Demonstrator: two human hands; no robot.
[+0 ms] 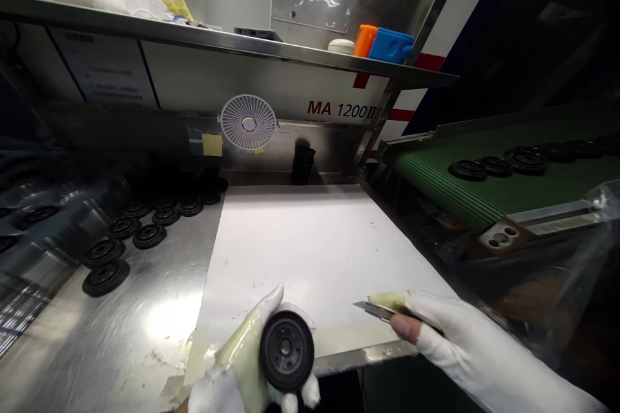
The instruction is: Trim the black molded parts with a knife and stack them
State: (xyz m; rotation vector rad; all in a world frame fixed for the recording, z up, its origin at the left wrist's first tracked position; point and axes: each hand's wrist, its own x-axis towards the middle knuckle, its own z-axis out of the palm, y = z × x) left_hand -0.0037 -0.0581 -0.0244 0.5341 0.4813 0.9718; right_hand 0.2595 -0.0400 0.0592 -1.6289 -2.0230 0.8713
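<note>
Closest of all, a white-gloved left hand (227, 374), fingers (310, 392) clenched round the rim of a black rubber disc (287, 352), with a pale tape-wrapped thumb pressed along its side. To the right of those fingers, a white-gloved right hand (465, 335), one bare fingertip (405, 328) showing, grasping a snap-off utility knife (375, 310), blade aimed toward the disc but apart from it. Just beyond both hands' fingers, a white sheet (310, 251) on a steel table (121, 329). Far left of the fingers, rows of similar black discs (145, 222); far right, more discs (513, 162) on a green ribbed conveyor belt (450, 190).
</note>
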